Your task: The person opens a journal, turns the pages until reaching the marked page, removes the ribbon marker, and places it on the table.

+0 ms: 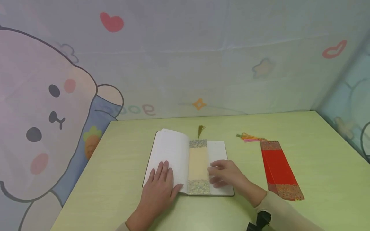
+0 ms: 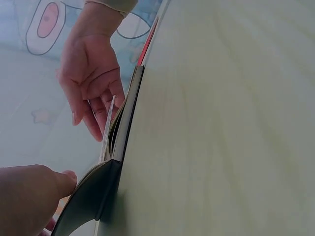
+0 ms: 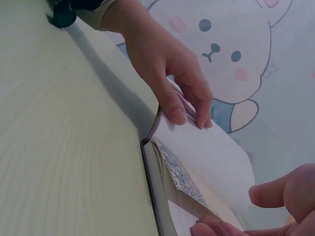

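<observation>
An open notebook (image 1: 173,150) with white pages and a dark cover lies on the table. My left hand (image 1: 158,189) rests on its left page, fingers fairly straight; the right wrist view shows this hand (image 3: 167,73) at the page's lower part. Along the middle of the notebook lies a cream bookmark (image 1: 198,163) with patterned bands at both ends and a gold-green tassel (image 1: 200,131) past the top edge. My right hand (image 1: 224,173) is over the right page, fingertips right at the bookmark's edge. Its thumb and fingers stand apart in the right wrist view.
Several red bookmarks (image 1: 280,166) with patterned ends lie in an overlapping stack right of the notebook. Their orange, pink and green tassels (image 1: 250,138) point left. The pale green table (image 1: 112,154) meets a cartoon-printed cloth (image 1: 185,77) at the back.
</observation>
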`<act>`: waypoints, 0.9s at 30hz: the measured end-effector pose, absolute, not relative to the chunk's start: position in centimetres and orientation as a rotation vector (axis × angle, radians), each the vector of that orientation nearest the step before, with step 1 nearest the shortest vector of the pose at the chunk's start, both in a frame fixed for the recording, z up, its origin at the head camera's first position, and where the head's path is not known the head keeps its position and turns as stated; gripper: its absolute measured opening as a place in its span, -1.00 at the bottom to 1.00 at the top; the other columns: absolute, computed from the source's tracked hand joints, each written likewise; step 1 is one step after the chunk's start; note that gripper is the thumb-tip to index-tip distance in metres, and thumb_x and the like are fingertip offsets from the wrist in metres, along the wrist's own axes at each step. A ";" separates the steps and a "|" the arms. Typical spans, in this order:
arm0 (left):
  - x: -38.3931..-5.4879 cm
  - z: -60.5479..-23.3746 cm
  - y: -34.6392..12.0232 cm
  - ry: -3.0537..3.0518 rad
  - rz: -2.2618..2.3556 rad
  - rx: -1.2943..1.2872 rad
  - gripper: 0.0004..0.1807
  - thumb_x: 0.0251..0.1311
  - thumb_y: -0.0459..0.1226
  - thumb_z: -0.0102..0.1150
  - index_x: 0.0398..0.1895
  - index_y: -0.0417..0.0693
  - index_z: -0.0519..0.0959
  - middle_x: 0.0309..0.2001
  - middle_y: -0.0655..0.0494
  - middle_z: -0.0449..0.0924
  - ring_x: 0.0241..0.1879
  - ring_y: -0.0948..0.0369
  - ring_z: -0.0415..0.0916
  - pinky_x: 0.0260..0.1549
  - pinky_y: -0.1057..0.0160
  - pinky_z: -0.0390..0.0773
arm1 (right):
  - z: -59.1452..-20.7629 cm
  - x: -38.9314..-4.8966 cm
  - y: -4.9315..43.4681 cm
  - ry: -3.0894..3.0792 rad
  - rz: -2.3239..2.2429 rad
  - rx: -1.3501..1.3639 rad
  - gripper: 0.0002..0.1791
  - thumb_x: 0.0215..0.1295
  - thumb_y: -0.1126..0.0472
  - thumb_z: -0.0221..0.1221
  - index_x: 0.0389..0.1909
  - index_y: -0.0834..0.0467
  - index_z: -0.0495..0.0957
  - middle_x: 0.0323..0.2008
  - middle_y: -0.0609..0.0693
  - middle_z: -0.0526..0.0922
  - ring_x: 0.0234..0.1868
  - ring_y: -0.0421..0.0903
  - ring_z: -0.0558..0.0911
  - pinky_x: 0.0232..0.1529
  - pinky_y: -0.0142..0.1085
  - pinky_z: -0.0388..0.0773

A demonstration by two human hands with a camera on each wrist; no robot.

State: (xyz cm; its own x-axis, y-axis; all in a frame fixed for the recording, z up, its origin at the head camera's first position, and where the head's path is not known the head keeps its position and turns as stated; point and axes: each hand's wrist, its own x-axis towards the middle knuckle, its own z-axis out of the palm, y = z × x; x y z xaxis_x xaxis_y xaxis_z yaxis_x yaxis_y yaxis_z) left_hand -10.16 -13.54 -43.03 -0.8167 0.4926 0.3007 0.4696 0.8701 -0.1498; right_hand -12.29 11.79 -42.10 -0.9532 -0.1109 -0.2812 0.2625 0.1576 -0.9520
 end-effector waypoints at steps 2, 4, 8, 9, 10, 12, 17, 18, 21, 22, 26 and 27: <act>-10.2 -43.0 -13.6 -2.714 0.088 -0.719 -0.31 0.24 0.12 -0.02 0.09 -0.36 0.44 0.24 -0.27 0.30 0.27 -0.11 0.20 0.17 -0.08 0.25 | -42.1 -12.4 11.2 2.164 -1.859 0.180 -0.49 0.20 0.21 0.21 0.08 0.43 0.39 -0.28 0.16 0.62 -0.41 0.01 0.66 -0.42 -0.16 0.62; -10.2 -43.0 -13.6 -2.715 0.077 -0.718 -0.31 0.24 0.11 -0.02 0.10 -0.36 0.43 0.24 -0.28 0.30 0.27 -0.11 0.19 0.17 -0.08 0.24 | -42.0 -12.5 10.7 2.187 -1.852 0.214 -0.51 0.19 0.24 0.22 0.08 0.43 0.40 -0.28 0.16 0.61 -0.45 -0.02 0.65 -0.44 -0.18 0.62; -10.2 -43.1 -13.6 -2.728 0.058 -0.712 -0.30 0.25 0.12 -0.04 0.11 -0.36 0.41 0.24 -0.28 0.29 0.27 -0.11 0.19 0.17 -0.09 0.23 | -41.9 -12.8 9.8 2.243 -1.836 0.242 -0.55 0.15 0.31 0.23 0.04 0.42 0.42 -0.30 0.15 0.61 -0.52 -0.08 0.62 -0.48 -0.20 0.61; -10.2 -43.1 -13.6 -2.730 0.054 -0.709 -0.30 0.25 0.12 -0.04 0.11 -0.36 0.41 0.24 -0.28 0.30 0.27 -0.11 0.19 0.17 -0.09 0.23 | -41.9 -12.9 9.6 2.258 -1.831 0.243 -0.56 0.13 0.32 0.23 0.02 0.42 0.42 -0.31 0.15 0.60 -0.53 -0.08 0.62 -0.48 -0.20 0.61; -10.2 -43.1 -13.6 -2.731 0.053 -0.708 -0.30 0.25 0.12 -0.04 0.11 -0.36 0.41 0.24 -0.28 0.30 0.27 -0.11 0.19 0.17 -0.09 0.23 | -41.9 -13.0 9.5 2.272 -1.828 0.242 -0.57 0.12 0.33 0.24 0.01 0.41 0.42 -0.31 0.15 0.60 -0.54 -0.08 0.62 -0.49 -0.20 0.61; -10.2 -43.1 -13.6 -2.727 0.051 -0.707 -0.31 0.25 0.12 -0.04 0.11 -0.36 0.42 0.23 -0.27 0.31 0.27 -0.11 0.20 0.17 -0.09 0.24 | -41.8 -13.1 9.3 2.286 -1.825 0.243 -0.58 0.11 0.34 0.24 -0.01 0.38 0.41 -0.31 0.15 0.58 -0.56 -0.08 0.61 -0.50 -0.20 0.60; -10.2 -43.2 -13.6 -2.696 0.063 -0.711 -0.32 0.24 0.11 -0.02 0.08 -0.35 0.43 0.21 -0.27 0.34 0.26 -0.10 0.22 0.16 -0.08 0.26 | -41.7 -13.2 9.0 2.285 -1.819 0.244 -0.56 0.10 0.34 0.26 0.01 0.34 0.39 -0.24 0.18 0.55 -0.52 -0.06 0.61 -0.46 -0.21 0.60; -10.2 -43.2 -13.6 -2.689 0.065 -0.711 -0.32 0.24 0.11 -0.02 0.08 -0.35 0.44 0.21 -0.26 0.34 0.26 -0.09 0.23 0.16 -0.08 0.26 | -41.6 -13.2 9.0 2.296 -1.810 0.242 -0.54 0.09 0.33 0.26 0.02 0.34 0.39 -0.23 0.19 0.55 -0.49 -0.06 0.61 -0.44 -0.22 0.59; -10.3 -43.2 -13.6 -2.674 0.065 -0.711 -0.33 0.23 0.11 -0.01 0.07 -0.34 0.44 0.20 -0.26 0.35 0.25 -0.09 0.24 0.15 -0.07 0.27 | -41.5 -13.1 8.8 2.287 -1.812 0.241 -0.52 0.09 0.32 0.27 0.04 0.34 0.37 -0.19 0.21 0.52 -0.40 -0.05 0.60 -0.41 -0.22 0.59; -10.3 -43.2 -13.6 -2.670 0.065 -0.712 -0.33 0.23 0.11 -0.01 0.07 -0.34 0.45 0.20 -0.26 0.35 0.25 -0.09 0.25 0.15 -0.07 0.28 | -41.4 -13.1 8.7 2.277 -1.819 0.242 -0.52 0.10 0.32 0.27 0.04 0.33 0.37 -0.18 0.21 0.52 -0.38 -0.05 0.59 -0.40 -0.22 0.59; -10.3 -43.3 -13.7 -2.659 0.066 -0.713 -0.34 0.22 0.11 0.00 0.06 -0.34 0.45 0.19 -0.26 0.36 0.24 -0.08 0.26 0.14 -0.07 0.29 | -41.6 -13.2 8.6 2.176 -1.892 0.255 -0.53 0.15 0.33 0.21 0.08 0.34 0.34 -0.15 0.22 0.52 -0.35 -0.04 0.60 -0.43 -0.19 0.59; -10.3 -43.3 -13.7 -2.659 0.067 -0.713 -0.34 0.22 0.11 0.01 0.06 -0.34 0.45 0.19 -0.26 0.37 0.24 -0.09 0.26 0.14 -0.07 0.29 | -41.7 -13.3 8.6 2.151 -1.909 0.260 -0.53 0.16 0.34 0.20 0.09 0.34 0.34 -0.15 0.22 0.52 -0.35 -0.04 0.59 -0.44 -0.19 0.59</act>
State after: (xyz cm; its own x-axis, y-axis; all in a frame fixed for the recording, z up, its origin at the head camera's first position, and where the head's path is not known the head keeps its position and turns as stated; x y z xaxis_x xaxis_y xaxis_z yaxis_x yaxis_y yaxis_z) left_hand -10.26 -13.67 -43.25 -0.7966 0.4906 0.3530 0.4723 0.8698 -0.1429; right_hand -13.30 8.57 -41.65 -0.9519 -0.0346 -0.3046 0.2983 0.1240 -0.9464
